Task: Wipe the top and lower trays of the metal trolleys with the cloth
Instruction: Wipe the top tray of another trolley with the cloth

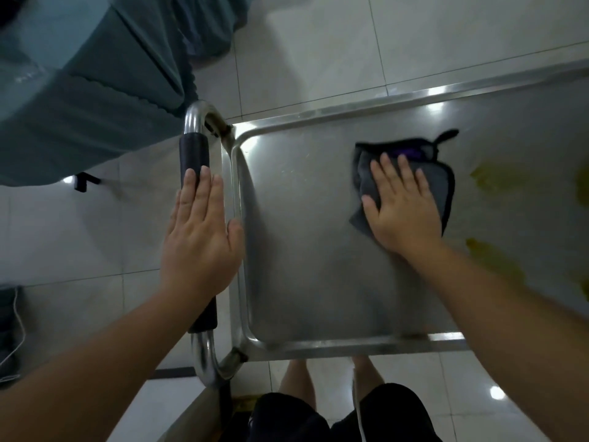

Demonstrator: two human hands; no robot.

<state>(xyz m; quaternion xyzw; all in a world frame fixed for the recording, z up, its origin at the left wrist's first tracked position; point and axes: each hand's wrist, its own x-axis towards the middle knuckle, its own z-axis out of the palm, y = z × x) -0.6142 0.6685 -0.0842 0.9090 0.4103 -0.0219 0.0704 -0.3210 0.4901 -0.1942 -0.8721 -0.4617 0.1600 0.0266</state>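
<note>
The metal trolley's top tray (302,250) fills the middle and right of the head view. A dark grey cloth (411,157) with a black hem and a small loop lies on it. My right hand (403,208) presses flat on the cloth with straight fingers. My left hand (200,231) rests with straight fingers over the trolley's push handle (194,154), which has a black grip, and its thumb touches the tray's left rim. Yellowish smears (487,177) show on the tray to the right of the cloth. The lower tray is hidden under the top one.
A table draped in a teal cloth (79,100) stands at the upper left, close to the handle. Pale glossy floor tiles (318,43) surround the trolley. My legs (296,378) stand at the tray's near edge. A white cable (17,333) lies at the far left.
</note>
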